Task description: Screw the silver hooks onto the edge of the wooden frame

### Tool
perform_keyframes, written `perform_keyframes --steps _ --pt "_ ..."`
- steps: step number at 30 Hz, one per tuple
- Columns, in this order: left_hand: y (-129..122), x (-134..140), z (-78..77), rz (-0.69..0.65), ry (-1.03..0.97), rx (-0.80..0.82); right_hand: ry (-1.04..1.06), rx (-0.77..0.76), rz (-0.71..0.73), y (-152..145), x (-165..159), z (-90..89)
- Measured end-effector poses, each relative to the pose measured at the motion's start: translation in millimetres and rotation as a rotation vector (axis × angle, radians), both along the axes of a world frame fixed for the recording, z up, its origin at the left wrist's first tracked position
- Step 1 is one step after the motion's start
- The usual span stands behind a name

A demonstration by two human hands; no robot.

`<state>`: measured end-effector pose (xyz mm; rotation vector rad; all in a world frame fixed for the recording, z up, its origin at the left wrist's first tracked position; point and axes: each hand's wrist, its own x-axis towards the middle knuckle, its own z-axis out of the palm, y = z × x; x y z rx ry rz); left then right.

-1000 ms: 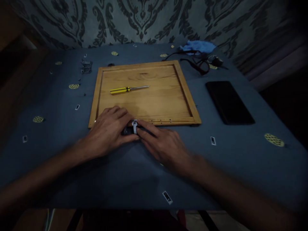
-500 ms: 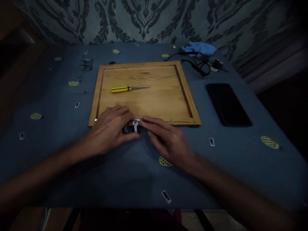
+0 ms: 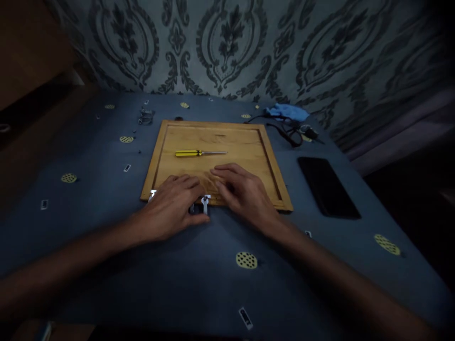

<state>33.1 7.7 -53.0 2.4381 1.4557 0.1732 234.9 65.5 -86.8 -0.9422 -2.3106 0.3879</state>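
Observation:
A shallow wooden tray-like board (image 3: 277,171) with a raised rim lies on the cloth-covered table. At its near edge, my left hand (image 3: 174,206) is closed over a handle with silver metal ends (image 3: 205,204). Its middle is mostly hidden under the palm, and the thumb lies along the near side. My right hand (image 3: 241,192) hovers just right of it, over the near rim, fingers bent and drawn toward the thumb. Anything between those fingertips is too small to make out. A yellow-handled screwdriver (image 3: 190,153) rests inside the board, beyond both hands.
Small metal parts (image 3: 145,116) and tiny dark bits lie left of the board. To the right is a black phone-like slab (image 3: 329,187). Glasses (image 3: 289,135) and a blue cloth (image 3: 287,112) sit at the back, near the patterned wall (image 3: 231,42).
The view has tilted up, so everything sits lower in the picture. My right hand has lifted from beside the handle's end, its fingers now more bent. My left hand keeps its hold.

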Motion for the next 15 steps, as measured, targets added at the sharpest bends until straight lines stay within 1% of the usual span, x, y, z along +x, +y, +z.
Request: perform_keyframes --steps 1,4,5,7,10,12,15 --pt "0 0 0.6 0.003 0.003 -0.006 -0.078 -0.009 -0.011 10 -8 4.3" --pt "-1 1 1.9 0.008 0.018 -0.01 -0.406 -0.045 -0.041 36 -36 17.7" --pt "-1 1 1.9 0.008 0.021 -0.006 -0.445 -0.041 -0.044 42 -45 21.3" --pt "-1 1 1.6 0.01 0.023 0.003 -0.494 -0.041 -0.057 51 -60 25.5" --pt "-1 1 0.6 0.003 0.023 0.008 -0.547 -0.049 -0.094 57 -70 25.2" --pt "-1 0 0.0 -0.001 0.021 0.012 -0.562 -0.053 -0.118 58 -69 23.1" --pt "0 0 -0.8 -0.005 0.015 0.021 -0.56 -0.047 -0.16 59 -59 20.4"
